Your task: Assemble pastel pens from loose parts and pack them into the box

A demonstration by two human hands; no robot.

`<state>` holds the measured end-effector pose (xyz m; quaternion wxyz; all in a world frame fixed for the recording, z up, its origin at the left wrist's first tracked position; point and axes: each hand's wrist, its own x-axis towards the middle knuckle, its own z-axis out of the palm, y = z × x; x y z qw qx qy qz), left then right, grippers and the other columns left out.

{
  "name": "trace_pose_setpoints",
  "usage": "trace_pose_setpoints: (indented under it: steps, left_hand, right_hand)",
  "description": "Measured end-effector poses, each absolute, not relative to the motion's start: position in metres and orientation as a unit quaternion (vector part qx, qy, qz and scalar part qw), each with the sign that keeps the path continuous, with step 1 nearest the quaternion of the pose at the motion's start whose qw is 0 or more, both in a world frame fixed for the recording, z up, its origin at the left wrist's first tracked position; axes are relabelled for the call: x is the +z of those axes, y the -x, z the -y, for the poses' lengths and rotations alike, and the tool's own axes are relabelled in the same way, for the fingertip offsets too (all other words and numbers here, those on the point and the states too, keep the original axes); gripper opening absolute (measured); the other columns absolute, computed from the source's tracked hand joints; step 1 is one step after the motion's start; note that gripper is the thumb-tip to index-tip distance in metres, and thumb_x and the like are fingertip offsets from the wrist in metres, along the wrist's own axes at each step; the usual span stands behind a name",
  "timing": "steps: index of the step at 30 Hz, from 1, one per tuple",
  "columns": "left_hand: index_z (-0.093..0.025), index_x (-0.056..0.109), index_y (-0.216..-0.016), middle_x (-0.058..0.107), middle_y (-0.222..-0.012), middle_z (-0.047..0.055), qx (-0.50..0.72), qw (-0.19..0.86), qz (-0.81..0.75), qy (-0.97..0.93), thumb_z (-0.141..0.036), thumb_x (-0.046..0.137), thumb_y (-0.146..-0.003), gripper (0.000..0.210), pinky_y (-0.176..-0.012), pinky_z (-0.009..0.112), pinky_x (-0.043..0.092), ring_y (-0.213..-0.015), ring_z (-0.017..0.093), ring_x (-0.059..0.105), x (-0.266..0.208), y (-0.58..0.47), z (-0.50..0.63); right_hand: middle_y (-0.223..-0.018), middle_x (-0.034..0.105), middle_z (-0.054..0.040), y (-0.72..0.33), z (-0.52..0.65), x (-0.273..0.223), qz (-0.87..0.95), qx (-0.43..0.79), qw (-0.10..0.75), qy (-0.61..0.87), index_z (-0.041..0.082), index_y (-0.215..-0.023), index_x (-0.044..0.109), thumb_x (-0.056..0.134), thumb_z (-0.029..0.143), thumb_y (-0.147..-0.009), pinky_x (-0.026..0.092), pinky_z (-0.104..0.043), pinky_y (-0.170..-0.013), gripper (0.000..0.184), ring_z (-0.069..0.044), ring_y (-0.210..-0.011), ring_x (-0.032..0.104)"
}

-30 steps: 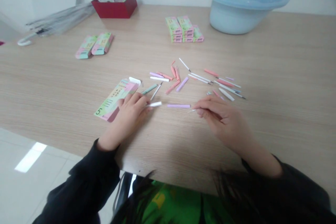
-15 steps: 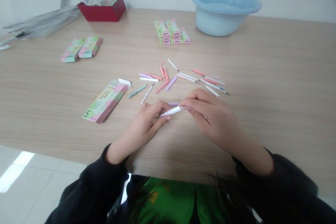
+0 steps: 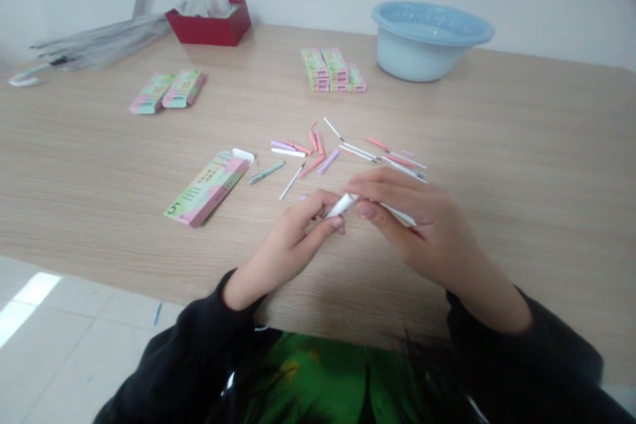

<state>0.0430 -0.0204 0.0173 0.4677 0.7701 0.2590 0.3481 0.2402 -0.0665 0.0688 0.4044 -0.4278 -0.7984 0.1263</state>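
My left hand [image 3: 303,225] pinches a white pen barrel [image 3: 342,205] between thumb and fingers, its end angled up to the right. At that end are the fingertips of my right hand [image 3: 412,212], which is closed in a loose pinch. A slim white pen piece [image 3: 401,215] shows between its thumb and fingers, with a bit of red near its lower end. Just beyond my hands lie loose pen parts: coral barrels [image 3: 313,165], a purple one [image 3: 328,162], a green pen [image 3: 266,173] and thin white refills [image 3: 360,152], some partly hidden by my right hand.
An opened pen box [image 3: 211,189] lies to the left, its flap out. Two more boxes [image 3: 169,91] sit behind it. Stacked boxes [image 3: 332,73], a blue basin [image 3: 422,53], a red bin [image 3: 211,30] and a clear umbrella [image 3: 99,46] stand farther back.
My hands have come closer together, with the white barrel tipped up more steeply. A white piece now shows inside my right hand. The whole view has shifted slightly.
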Motion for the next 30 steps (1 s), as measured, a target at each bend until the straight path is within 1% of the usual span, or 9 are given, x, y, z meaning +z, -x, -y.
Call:
trace_pose_setpoints:
  steps: [4,8,11,13,18,21,23,27,30]
  left_hand:
    - [-0.018,0.059,-0.101,0.063,-0.084,0.000,0.353,0.519,-0.238,-0.741,-0.024,0.048,-0.103,0.012,-0.079,0.026,0.045,-0.081,0.014,0.059,0.024,-0.043,0.019]
    - [-0.017,0.061,-0.099,0.065,-0.085,0.003,0.360,0.580,-0.214,-0.698,-0.028,0.042,-0.105,0.023,-0.079,0.028,0.044,-0.080,0.015,0.060,0.031,-0.044,0.013]
    - [-0.017,0.060,-0.105,0.067,-0.087,0.004,0.377,0.655,-0.194,-0.626,-0.031,0.041,-0.106,0.023,-0.078,0.030,0.045,-0.080,0.016,0.061,0.035,-0.044,0.008]
    - [-0.017,0.059,-0.106,0.068,-0.087,0.004,0.382,0.678,-0.190,-0.598,-0.031,0.042,-0.105,0.022,-0.080,0.030,0.045,-0.081,0.016,0.062,0.036,-0.045,0.006]
    - [-0.017,0.061,-0.101,0.067,-0.080,0.002,0.346,0.683,-0.194,-0.613,-0.032,0.043,-0.105,0.024,-0.074,0.028,0.045,-0.072,0.014,0.060,0.038,-0.045,0.006]
    - [-0.016,0.062,-0.102,0.066,-0.078,0.001,0.330,0.679,-0.203,-0.623,-0.031,0.042,-0.106,0.025,-0.070,0.028,0.044,-0.067,0.013,0.059,0.037,-0.046,0.005]
    - [-0.015,0.062,-0.102,0.066,-0.077,0.001,0.326,0.672,-0.210,-0.630,-0.031,0.041,-0.106,0.026,-0.070,0.028,0.043,-0.067,0.013,0.059,0.035,-0.046,0.005]
    - [-0.016,0.062,-0.107,0.066,-0.082,0.003,0.326,0.682,-0.211,-0.619,-0.033,0.040,-0.105,0.027,-0.072,0.031,0.044,-0.070,0.016,0.059,0.030,-0.046,0.002]
    - [-0.017,0.063,-0.106,0.065,-0.089,0.005,0.346,0.665,-0.230,-0.621,-0.035,0.044,-0.103,0.026,-0.075,0.032,0.042,-0.079,0.018,0.059,0.028,-0.041,0.001]
  right_hand:
    - [-0.108,0.072,-0.0027,-0.242,0.070,0.067,0.781,0.114,0.411,0.457,0.022,-0.119,0.066,0.053,0.009,-0.097,0.051,-0.029,-0.090,0.029,-0.014,-0.096,0.066]
    - [-0.101,0.069,-0.0022,-0.248,0.068,0.065,0.767,0.127,0.416,0.471,0.021,-0.110,0.066,0.054,0.007,-0.093,0.052,-0.030,-0.086,0.025,-0.014,-0.089,0.063]
    - [-0.094,0.068,-0.0009,-0.253,0.064,0.061,0.759,0.138,0.414,0.484,0.021,-0.103,0.066,0.054,0.003,-0.091,0.051,-0.030,-0.083,0.025,-0.014,-0.086,0.063]
    - [-0.092,0.068,-0.0004,-0.254,0.063,0.058,0.750,0.141,0.414,0.496,0.022,-0.102,0.066,0.055,0.003,-0.089,0.051,-0.030,-0.081,0.025,-0.014,-0.084,0.063]
    - [-0.096,0.069,-0.0010,-0.252,0.061,0.050,0.707,0.218,0.435,0.513,0.023,-0.108,0.066,0.057,0.013,-0.094,0.053,-0.031,-0.080,0.020,-0.014,-0.083,0.065]
    - [-0.102,0.070,-0.0025,-0.250,0.059,0.045,0.677,0.299,0.450,0.499,0.023,-0.118,0.063,0.056,0.020,-0.097,0.054,-0.031,-0.079,0.022,-0.014,-0.084,0.067]
    - [-0.101,0.070,-0.0028,-0.249,0.058,0.042,0.668,0.330,0.453,0.490,0.022,-0.120,0.062,0.056,0.022,-0.098,0.054,-0.030,-0.078,0.023,-0.014,-0.083,0.067]
    - [-0.101,0.070,-0.0029,-0.250,0.057,0.038,0.661,0.336,0.446,0.501,0.023,-0.118,0.062,0.056,0.023,-0.097,0.054,-0.030,-0.074,0.022,-0.015,-0.083,0.067]
    - [-0.101,0.070,-0.0038,-0.258,0.054,0.031,0.682,0.281,0.407,0.539,0.022,-0.115,0.063,0.057,0.020,-0.094,0.052,-0.031,-0.072,0.022,-0.016,-0.082,0.066]
